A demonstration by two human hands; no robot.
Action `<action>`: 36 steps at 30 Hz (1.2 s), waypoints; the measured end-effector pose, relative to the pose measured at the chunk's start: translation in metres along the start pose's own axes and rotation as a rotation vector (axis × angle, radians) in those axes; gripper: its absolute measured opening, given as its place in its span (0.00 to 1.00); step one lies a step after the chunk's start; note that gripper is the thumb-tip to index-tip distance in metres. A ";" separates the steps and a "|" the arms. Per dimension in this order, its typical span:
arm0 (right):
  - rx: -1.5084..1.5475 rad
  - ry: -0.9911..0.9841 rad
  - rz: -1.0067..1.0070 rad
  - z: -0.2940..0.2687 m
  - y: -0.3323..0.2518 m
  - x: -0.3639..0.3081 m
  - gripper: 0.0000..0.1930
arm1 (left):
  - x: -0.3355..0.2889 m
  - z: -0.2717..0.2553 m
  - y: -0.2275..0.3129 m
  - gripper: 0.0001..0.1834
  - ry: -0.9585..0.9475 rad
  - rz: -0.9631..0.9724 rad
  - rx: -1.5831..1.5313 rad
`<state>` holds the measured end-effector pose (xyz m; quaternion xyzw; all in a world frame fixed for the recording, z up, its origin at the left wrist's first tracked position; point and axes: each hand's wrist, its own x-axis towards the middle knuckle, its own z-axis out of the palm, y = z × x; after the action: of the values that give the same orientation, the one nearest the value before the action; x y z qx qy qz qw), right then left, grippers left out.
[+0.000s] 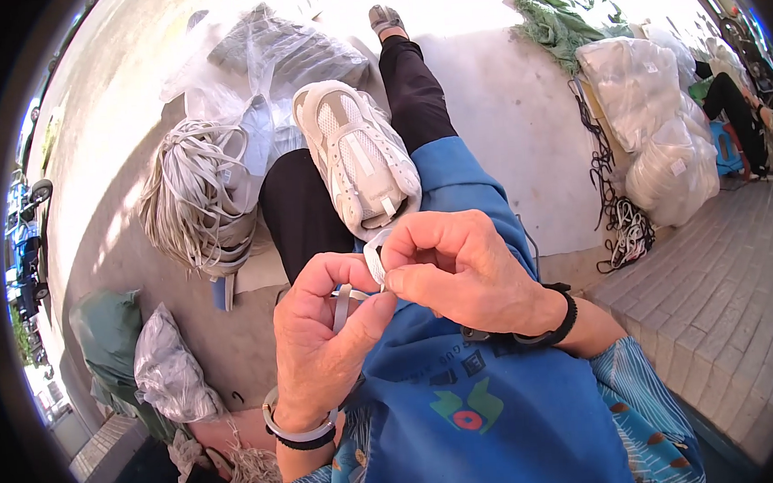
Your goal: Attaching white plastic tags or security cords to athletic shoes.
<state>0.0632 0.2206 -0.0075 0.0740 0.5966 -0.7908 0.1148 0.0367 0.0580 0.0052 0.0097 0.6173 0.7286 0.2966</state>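
Observation:
A white and beige sneaker [356, 160] rests on my lap, toe pointing away from me and heel nearest my hands. Just below it, my left hand [317, 341] and my right hand [472, 281] meet over my blue apron [492, 428]. Between their fingertips is a flat white shoelace [373, 260], bent into a loop at the right fingers. One length of it also passes through the left fingers. My left thumb and index finger pinch it, and my right thumb presses it against the curled fingers. Whether the lace joins the sneaker is unclear.
A thick bundle of pale laces [187, 195] lies left of my leg, near clear plastic bags [285, 50]. Stuffed plastic bags [636, 88] and dark cords [601, 156] are at right, beside a brick-patterned ledge [720, 276]. A green sack [107, 339] stands lower left. Another person sits far right.

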 end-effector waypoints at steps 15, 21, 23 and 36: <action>-0.365 -0.018 -0.260 -0.002 0.003 0.001 0.02 | -0.004 -0.002 0.000 0.02 0.094 0.016 0.419; 0.245 -0.223 0.339 -0.011 0.000 0.008 0.02 | -0.001 -0.013 0.007 0.03 -0.054 -0.295 -0.030; 0.210 -0.227 0.347 -0.009 -0.003 0.009 0.02 | 0.001 -0.015 0.005 0.03 -0.098 -0.278 -0.126; -0.323 -0.087 -0.076 0.002 0.002 0.002 0.01 | -0.004 -0.008 0.009 0.02 0.092 -0.121 0.388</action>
<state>0.0617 0.2176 -0.0088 -0.0024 0.7127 -0.6909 0.1211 0.0326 0.0483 0.0128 -0.0035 0.7583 0.5768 0.3038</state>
